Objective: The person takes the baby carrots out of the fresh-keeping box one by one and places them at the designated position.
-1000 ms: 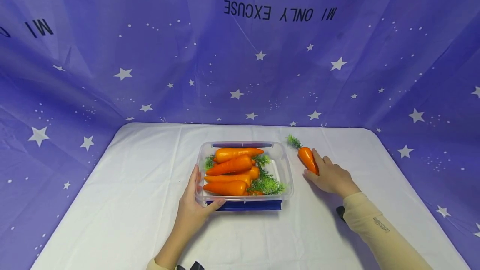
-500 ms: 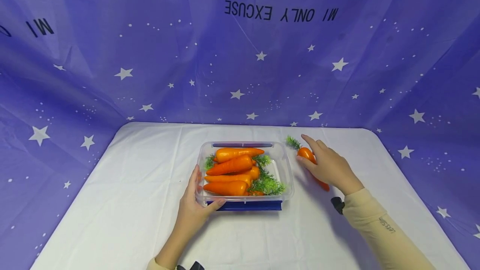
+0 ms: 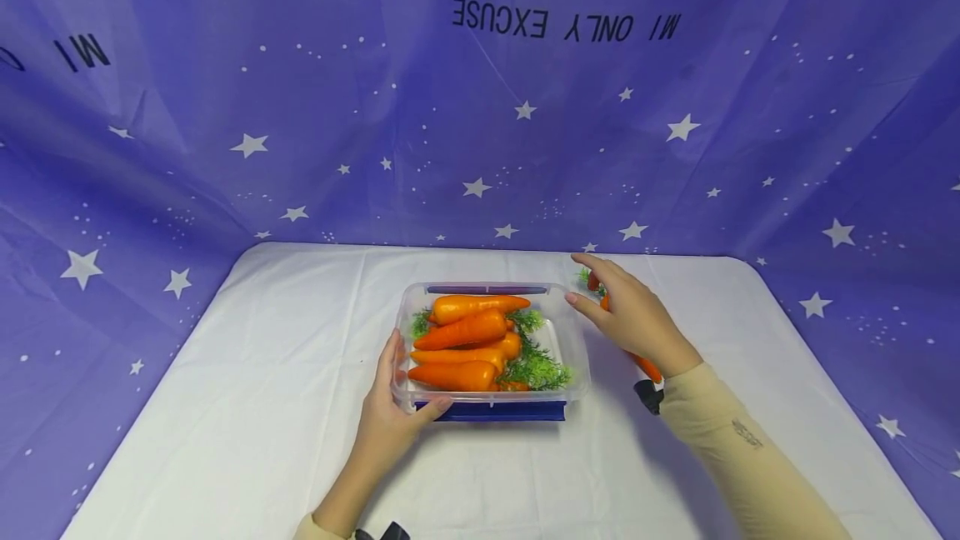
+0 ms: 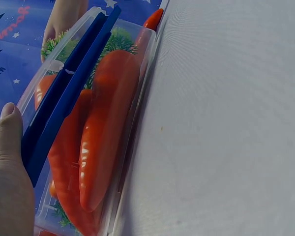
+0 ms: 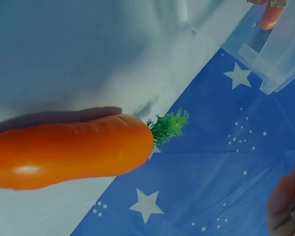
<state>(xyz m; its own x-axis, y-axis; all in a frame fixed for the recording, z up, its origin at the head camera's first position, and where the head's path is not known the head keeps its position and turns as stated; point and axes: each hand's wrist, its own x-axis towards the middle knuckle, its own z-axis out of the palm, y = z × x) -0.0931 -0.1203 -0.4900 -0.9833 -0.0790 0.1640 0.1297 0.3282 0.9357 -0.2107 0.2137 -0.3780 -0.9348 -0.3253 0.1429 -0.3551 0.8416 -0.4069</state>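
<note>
A clear plastic storage box point(image 3: 487, 397) with blue latches point(image 4: 69, 93) stands on the table with several orange carrots point(image 3: 459, 376) and their green tops inside. My left hand point(image 3: 386, 419) grips its near left corner, thumb over the front rim and fingers along the left wall. Just right of the box, my right hand point(image 3: 633, 315) is raised with fingers spread and nothing held, fingertips near the box's right rim. Below it one loose carrot point(image 5: 73, 152) lies on the cloth, mostly hidden by that hand in the head view but plain in the right wrist view.
A white cloth point(image 3: 225, 407) covers the table. A purple curtain point(image 3: 480, 107) with white stars and printed words rises behind and at both sides.
My right hand has left the loose carrot and moved up and left toward the box. The carrot stays on the table, its tip shifted slightly right. The left hand and box keep their place.
</note>
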